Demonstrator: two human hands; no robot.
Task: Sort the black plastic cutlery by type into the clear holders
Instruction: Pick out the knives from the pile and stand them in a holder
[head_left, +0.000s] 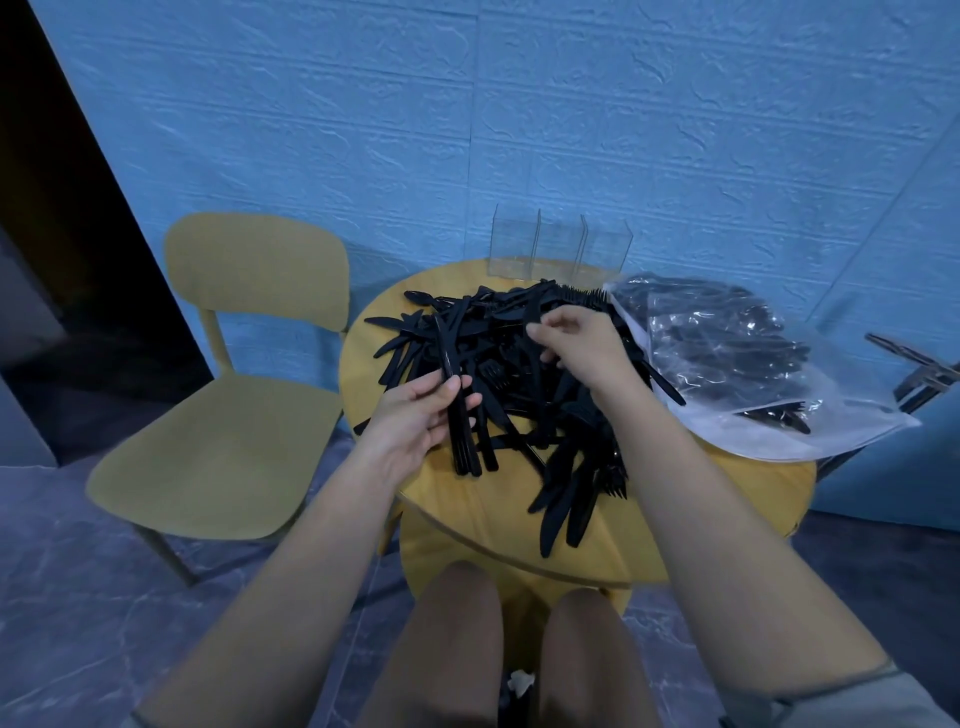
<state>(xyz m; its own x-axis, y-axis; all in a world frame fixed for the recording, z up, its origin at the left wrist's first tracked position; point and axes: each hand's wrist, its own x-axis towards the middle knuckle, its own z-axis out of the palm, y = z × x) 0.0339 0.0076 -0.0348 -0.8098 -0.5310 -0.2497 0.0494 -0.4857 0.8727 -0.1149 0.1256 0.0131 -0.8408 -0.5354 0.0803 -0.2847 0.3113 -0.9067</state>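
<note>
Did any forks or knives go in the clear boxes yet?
No, the clear holders at the table's far edge show nothing black inside; the cutlery pile lies on the table.

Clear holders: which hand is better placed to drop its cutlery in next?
Left hand: its grip already holds a bundle of knives. Right hand is picking in the pile.

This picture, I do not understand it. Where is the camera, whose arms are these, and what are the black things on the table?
There is no machine. A person wears the camera on the head, looking down at their own arms. On the round yellow table lies a heap of black plastic cutlery. The left hand holds a bundle of knives; the right hand picks in the heap. Behind stand clear holders, apparently empty. A plastic bag with more cutlery lies right.
</note>
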